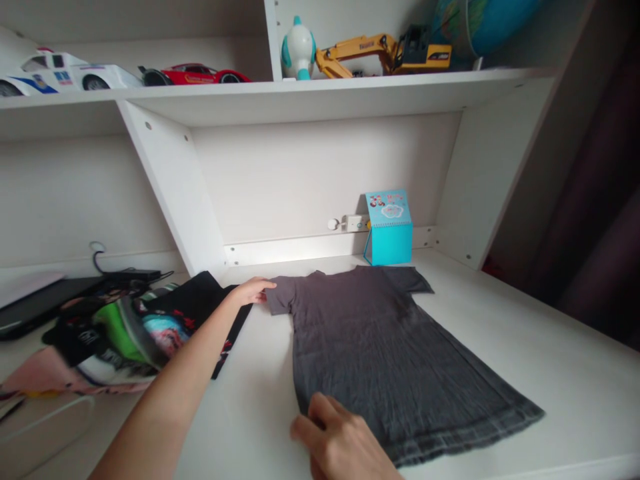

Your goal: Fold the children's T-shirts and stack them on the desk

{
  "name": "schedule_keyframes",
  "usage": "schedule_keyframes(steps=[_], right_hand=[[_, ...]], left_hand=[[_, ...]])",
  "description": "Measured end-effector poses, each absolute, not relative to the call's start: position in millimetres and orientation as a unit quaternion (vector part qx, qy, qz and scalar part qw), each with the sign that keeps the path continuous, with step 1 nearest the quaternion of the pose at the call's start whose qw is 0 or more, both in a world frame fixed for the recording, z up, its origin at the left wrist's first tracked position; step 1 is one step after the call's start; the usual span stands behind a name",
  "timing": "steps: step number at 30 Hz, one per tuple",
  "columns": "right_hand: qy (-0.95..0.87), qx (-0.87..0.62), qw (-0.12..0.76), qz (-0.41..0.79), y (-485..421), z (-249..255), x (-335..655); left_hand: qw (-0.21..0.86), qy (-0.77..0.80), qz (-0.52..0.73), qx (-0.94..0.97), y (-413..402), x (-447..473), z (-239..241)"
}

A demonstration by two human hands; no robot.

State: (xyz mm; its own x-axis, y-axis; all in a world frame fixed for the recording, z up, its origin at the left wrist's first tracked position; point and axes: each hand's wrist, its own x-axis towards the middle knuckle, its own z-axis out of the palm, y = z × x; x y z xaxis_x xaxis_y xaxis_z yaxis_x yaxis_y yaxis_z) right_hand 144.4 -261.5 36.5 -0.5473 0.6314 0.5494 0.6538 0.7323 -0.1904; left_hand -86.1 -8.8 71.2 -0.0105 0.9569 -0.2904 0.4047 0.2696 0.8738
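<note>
A dark grey short-sleeved T-shirt [360,340] lies spread on the white desk, its neck toward the back and its hem toward me. My left hand [254,291] is closed on the end of its left-side sleeve, the thumb on top. My right hand [340,437], somewhat blurred, is over the shirt's lower left side near the hem. Its fingers are curled inward, and the fingertips and whatever they may hold are hidden. The hem's left corner is out of sight behind this hand.
A pile of clothes [125,333] and a hanger [99,257] are on the left, beside a dark flat device [50,303]. A blue desk calendar [391,233] stands behind the shirt near a power socket [356,223]. Overhead, a shelf [350,97] carries toy vehicles and a globe [487,27].
</note>
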Motion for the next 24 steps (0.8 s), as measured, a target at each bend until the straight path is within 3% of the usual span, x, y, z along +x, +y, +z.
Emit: schedule_keyframes(steps=[4,6,11,19,24], right_hand=[[-0.845,-0.413,0.303,0.152,-263,59,184],[-0.805,-0.457,0.335,0.177,-263,64,203],[-0.753,-0.538,0.356,0.131,-258,49,239],[-0.759,-0.561,0.304,0.132,-264,9,257],[-0.782,-0.555,0.285,-0.018,-266,21,265]], left_hand=[[0.506,0.604,0.366,0.496,-2,-70,79],[0.517,0.579,0.401,0.487,9,-50,86],[0.517,0.532,0.476,0.472,43,34,90],[0.450,0.533,0.539,0.472,52,121,42],[0.377,0.519,0.515,0.569,37,110,35]])
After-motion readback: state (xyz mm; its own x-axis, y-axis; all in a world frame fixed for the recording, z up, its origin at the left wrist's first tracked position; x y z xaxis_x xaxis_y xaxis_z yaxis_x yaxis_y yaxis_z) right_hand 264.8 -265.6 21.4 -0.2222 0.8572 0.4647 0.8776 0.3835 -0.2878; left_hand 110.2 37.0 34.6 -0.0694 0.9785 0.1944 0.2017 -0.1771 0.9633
